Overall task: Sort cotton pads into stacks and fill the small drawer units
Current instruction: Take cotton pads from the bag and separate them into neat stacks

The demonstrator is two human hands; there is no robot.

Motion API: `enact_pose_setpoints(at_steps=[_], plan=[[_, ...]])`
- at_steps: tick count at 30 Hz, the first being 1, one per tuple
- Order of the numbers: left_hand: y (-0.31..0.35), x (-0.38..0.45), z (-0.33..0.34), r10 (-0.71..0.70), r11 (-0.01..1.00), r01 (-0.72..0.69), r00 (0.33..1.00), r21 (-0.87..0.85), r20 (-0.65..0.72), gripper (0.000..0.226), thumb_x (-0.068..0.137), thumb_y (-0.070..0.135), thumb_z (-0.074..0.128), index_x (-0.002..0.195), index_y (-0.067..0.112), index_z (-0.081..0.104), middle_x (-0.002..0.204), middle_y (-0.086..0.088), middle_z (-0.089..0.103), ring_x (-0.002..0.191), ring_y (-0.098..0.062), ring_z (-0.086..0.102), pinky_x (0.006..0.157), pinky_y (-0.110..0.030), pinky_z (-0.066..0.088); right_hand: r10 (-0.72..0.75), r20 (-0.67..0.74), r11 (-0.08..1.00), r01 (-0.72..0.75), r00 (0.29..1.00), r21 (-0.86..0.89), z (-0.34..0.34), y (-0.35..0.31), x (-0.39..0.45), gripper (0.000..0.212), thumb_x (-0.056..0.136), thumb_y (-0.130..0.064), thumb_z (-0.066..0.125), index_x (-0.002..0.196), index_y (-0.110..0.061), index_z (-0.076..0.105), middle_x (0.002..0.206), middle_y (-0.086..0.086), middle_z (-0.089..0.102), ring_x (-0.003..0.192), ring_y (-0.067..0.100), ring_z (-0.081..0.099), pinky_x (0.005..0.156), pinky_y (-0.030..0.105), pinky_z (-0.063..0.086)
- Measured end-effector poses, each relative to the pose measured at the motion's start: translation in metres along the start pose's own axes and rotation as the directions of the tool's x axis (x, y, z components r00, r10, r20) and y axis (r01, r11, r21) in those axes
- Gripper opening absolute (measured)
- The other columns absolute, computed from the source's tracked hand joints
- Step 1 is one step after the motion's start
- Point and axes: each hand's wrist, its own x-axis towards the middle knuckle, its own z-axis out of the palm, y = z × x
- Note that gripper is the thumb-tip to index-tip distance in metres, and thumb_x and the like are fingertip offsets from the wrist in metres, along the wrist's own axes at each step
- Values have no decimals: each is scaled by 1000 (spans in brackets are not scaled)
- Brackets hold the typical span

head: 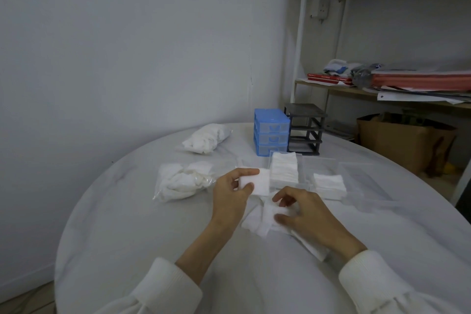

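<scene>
Left hand [230, 192] pinching a small pad stack [257, 182], right hand [303, 214] fingers curled, plucking loose pads [260, 219]

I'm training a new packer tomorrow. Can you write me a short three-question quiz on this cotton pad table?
1. True or false: the left hand holds a small stack of pads.
2. Which drawer unit has its drawers removed: A) blue drawer unit B) black drawer unit?
3. What does the right hand pick from?

Key: 1 true; 2 B; 3 the loose pile of pads.
</scene>
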Motion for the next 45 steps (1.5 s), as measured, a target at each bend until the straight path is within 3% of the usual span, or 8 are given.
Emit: enact_pose_setpoints(at_steps=[7, 13, 19, 22, 29, 34, 37, 45], plan=[[-3, 1, 0, -2, 1000, 2, 1000, 11, 1, 41, 79, -13, 56, 82, 26, 70, 96, -4, 69, 90, -21, 62, 74, -25, 50, -5, -113, 965, 34, 994, 260, -6, -10, -1, 33, 74, 4, 69, 87, -25, 63, 75, -5, 59, 66, -3, 53, 62, 6, 40], [-2, -1, 2, 0, 1000, 0, 999, -2, 38, 37, 82, -12, 56, 86, 23, 69, 103, -5, 68, 92, -20, 64, 69, -17, 51, 3, -165, 861, 81, 986, 502, -8, -12, 3, 25, 76, -1, 72, 87, -22, 62, 92, -9, 67, 85, 7, 64, 71, 19, 53], [3, -6, 8, 40, 997, -30, 988, -69, 147, 34, 86, -13, 51, 92, 16, 68, 90, 4, 70, 81, -5, 66, 70, -15, 50, 81, -196, 708, 82, 977, 701, -12, -15, 4, 23, 77, 3, 69, 87, -13, 55, 86, 0, 66, 70, 4, 66, 58, 16, 51], [5, -9, 11, 42, 993, -16, 976, -119, 214, 29, 87, -10, 53, 95, 14, 67, 83, 9, 72, 80, -5, 67, 68, -16, 51, 99, -221, 722, 83, 970, 687, -11, -14, 5, 26, 76, 0, 71, 89, -14, 52, 89, 4, 66, 69, 6, 66, 58, 18, 52], [6, -10, 13, 56, 991, -21, 960, -128, 276, 29, 88, -11, 51, 109, 4, 64, 100, -5, 70, 89, -12, 68, 75, -21, 53, 117, -286, 787, 87, 951, 610, -9, -12, 6, 31, 74, -6, 76, 88, -20, 52, 86, 11, 70, 78, 24, 64, 67, 31, 52], [8, -11, 12, 37, 992, 0, 957, -128, 288, 33, 89, -11, 45, 109, 7, 64, 100, -5, 70, 89, -10, 67, 73, -20, 52, 107, -334, 799, 119, 936, 589, -10, -13, 4, 34, 72, -5, 77, 88, -21, 52, 89, 0, 63, 74, 10, 61, 61, 19, 50], [10, -12, 12, 28, 992, 11, 953, -129, 302, 38, 90, -11, 40, 108, 11, 64, 102, -4, 69, 89, -9, 66, 72, -19, 51, 103, -363, 798, 140, 926, 586, -11, -14, 4, 34, 72, -5, 77, 94, -16, 52, 69, -5, 57, 58, -2, 54, 54, 12, 44], [13, -14, 11, 11, 987, 37, 956, -155, 293, 47, 89, -14, 36, 114, 18, 60, 104, -8, 66, 82, -5, 66, 68, -16, 51, 92, -388, 820, 151, 917, 551, -11, -12, 5, 35, 71, -9, 78, 95, -17, 52, 63, -3, 51, 51, -3, 47, 52, 9, 41]])
